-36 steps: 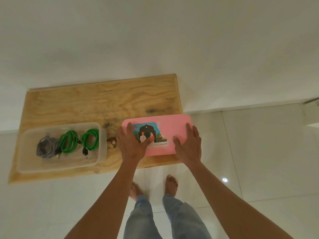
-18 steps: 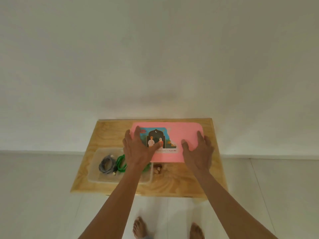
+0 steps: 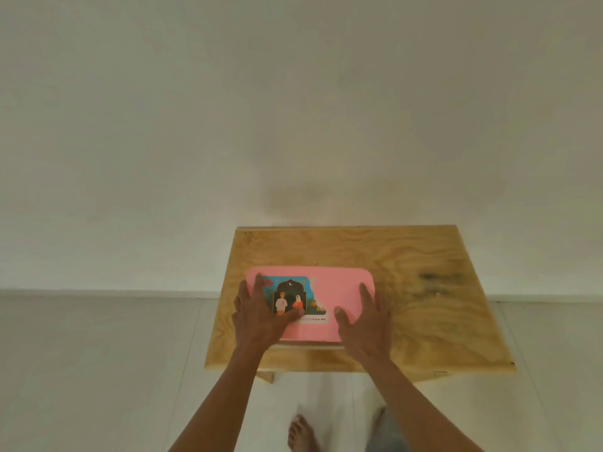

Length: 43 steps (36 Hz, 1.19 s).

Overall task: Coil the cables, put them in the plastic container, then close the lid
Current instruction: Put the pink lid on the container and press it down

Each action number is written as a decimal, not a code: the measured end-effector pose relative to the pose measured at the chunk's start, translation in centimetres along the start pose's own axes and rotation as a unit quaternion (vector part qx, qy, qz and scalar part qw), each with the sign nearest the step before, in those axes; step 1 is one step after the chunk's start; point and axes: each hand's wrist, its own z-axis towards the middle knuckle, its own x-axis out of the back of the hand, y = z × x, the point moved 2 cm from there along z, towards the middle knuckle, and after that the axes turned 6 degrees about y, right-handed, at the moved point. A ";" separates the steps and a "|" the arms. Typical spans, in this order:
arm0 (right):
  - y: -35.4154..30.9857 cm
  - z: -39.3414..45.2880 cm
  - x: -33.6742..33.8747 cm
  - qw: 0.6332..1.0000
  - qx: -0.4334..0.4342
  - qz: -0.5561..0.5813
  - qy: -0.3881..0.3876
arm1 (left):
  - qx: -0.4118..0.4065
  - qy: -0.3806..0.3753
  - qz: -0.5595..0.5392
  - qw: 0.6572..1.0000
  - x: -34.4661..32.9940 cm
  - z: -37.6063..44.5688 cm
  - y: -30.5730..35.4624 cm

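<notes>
The pink lid [image 3: 337, 288], with a picture sticker on its left half, lies flat on top of the clear plastic container [image 3: 306, 346], of which only a thin strip of the near rim shows. The cables are hidden under the lid. My left hand [image 3: 257, 318] lies on the lid's left end with fingers spread and the thumb on the sticker. My right hand [image 3: 365, 324] lies on the lid's right end the same way, fingers straight.
The container stands on the left half of a plywood table [image 3: 417, 256] set against a white wall. The table's right half carries a dark stain [image 3: 437, 278]. My bare foot [image 3: 301, 432] shows on the white tiled floor below the table's near edge.
Both hands carried the pink lid leftward from the table's right side onto the container. The cables and the open container, visible earlier, are now covered. The camera view also shifted.
</notes>
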 end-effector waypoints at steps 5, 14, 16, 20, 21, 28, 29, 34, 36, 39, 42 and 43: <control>1.5 -0.4 -1.7 1.000 -0.016 -0.026 -0.005 | 0.010 -0.037 0.001 0.999 -2.3 -0.1 -1.6; 2.3 0.9 -3.4 0.999 -0.036 -0.033 -0.011 | 0.001 -0.032 0.001 0.999 -3.9 1.6 -2.0; 2.3 1.0 -3.7 0.999 -0.035 -0.035 -0.013 | 0.006 -0.029 -0.005 1.000 -3.9 1.9 -2.2; 2.1 1.0 -3.8 0.998 -0.022 -0.050 -0.010 | 0.007 -0.027 -0.018 0.999 -4.0 2.2 -2.6; 2.1 0.9 -3.8 0.998 -0.018 -0.055 -0.010 | 0.008 -0.025 -0.023 0.999 -4.0 2.2 -2.7; 2.4 1.0 -3.7 0.998 0.001 -0.065 -0.015 | -0.009 -0.022 -0.021 0.999 -4.3 2.1 -3.2; 2.4 1.1 -3.7 0.997 0.008 -0.076 -0.010 | -0.018 -0.022 -0.019 0.999 -4.3 2.1 -3.3; 2.6 2.1 -4.6 0.986 0.074 -0.150 0.014 | -0.107 -0.027 0.049 0.993 -4.3 2.8 -3.5; 2.5 2.8 -5.1 0.980 0.099 -0.171 0.008 | -0.158 -0.043 0.088 0.983 -4.5 3.3 -3.6; 2.7 3.4 -5.7 0.973 0.120 -0.195 0.015 | -0.190 -0.055 0.126 0.972 -5.1 3.6 -3.9; 3.0 3.5 -6.0 0.971 0.130 -0.198 0.030 | -0.205 -0.025 0.137 0.969 -5.4 3.5 -4.2; 3.1 3.5 -6.1 0.972 0.132 -0.194 0.031 | -0.210 -0.010 0.138 0.968 -5.5 3.4 -4.3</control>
